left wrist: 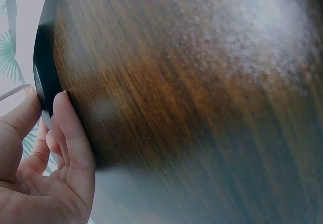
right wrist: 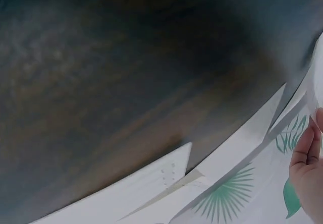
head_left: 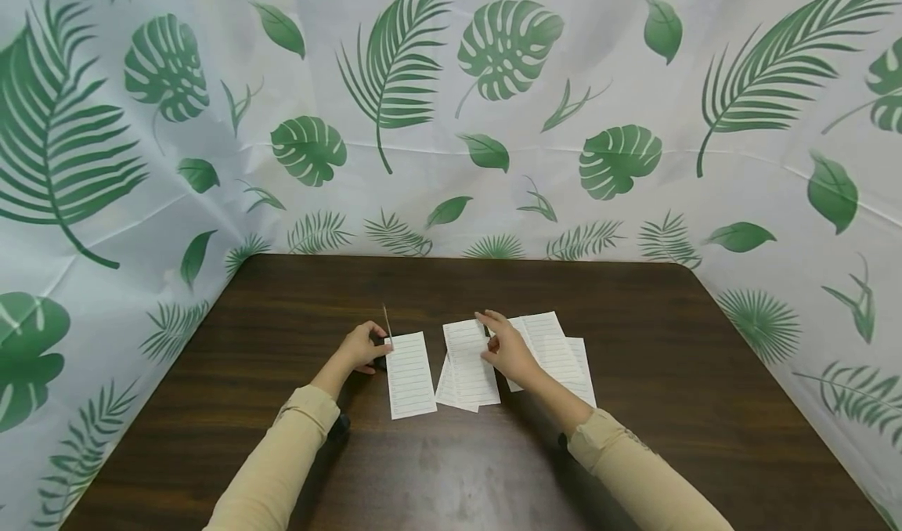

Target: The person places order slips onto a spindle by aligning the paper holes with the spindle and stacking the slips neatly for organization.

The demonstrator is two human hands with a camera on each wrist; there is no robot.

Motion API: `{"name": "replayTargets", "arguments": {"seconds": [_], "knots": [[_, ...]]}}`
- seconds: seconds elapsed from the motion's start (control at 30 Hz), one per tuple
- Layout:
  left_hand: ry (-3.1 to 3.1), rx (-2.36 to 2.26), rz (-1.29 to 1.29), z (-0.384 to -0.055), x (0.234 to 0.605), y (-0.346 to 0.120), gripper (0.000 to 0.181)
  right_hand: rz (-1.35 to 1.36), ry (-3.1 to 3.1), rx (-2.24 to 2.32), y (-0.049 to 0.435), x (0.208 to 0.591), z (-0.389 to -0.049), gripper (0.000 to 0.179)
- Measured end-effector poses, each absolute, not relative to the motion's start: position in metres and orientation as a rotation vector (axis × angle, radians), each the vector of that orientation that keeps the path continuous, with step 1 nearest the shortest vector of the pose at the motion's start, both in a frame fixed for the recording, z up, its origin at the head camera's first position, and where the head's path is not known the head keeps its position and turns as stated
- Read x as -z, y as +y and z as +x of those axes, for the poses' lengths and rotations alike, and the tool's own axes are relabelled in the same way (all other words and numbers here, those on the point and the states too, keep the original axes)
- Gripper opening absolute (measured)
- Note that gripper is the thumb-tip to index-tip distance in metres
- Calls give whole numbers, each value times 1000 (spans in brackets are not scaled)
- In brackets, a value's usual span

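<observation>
We see white sheets patterned with thin, dark ruled lines, and a dark brown tabletop streaked with wood grain. The sleeves are plain cream-beige. We find the backdrop cloth white, printed with scattered green leaves: feathery palm fronds, split monstera shapes and smooth ovals.
</observation>
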State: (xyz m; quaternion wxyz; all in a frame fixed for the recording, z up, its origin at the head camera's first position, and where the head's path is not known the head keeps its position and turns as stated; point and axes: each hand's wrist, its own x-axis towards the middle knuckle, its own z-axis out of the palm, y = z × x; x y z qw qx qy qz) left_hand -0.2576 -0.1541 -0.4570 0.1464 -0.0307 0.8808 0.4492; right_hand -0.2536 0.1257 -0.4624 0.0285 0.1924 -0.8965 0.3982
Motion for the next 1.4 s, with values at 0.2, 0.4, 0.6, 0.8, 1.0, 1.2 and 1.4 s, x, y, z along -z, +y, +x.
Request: {"name": "replayTargets", "arguments": {"seconds": [0.2, 0.4, 0.6, 0.8, 1.0, 1.2, 1.4], "knots": [[2529, -1297, -103, -258, 455, -153, 28, 456, -2778, -1266, 129, 466, -256, 65], [2535, -1296, -105, -259, 453, -152, 27, 427, -2776, -1334, 134, 467, -259, 15], [2529, -1300, -111, -259, 453, -152, 27, 329, -2732, -1459, 136, 468, -260, 11], [2527, -1297, -107, -259, 456, -154, 27, 89, -2740, -1790, 136, 469, -257, 27], [2524, -1299, -121, -259, 458, -154, 27, 38, -2773, -2124, 139, 473, -258, 29], [2525, -1303, -120, -259, 458, -154, 26, 329, -2773, -2497, 144, 471, -257, 27], [2526, -1299, -118, -259, 459, -153, 27, 466, -2805, -2482, 141, 466, -252, 39]]}}
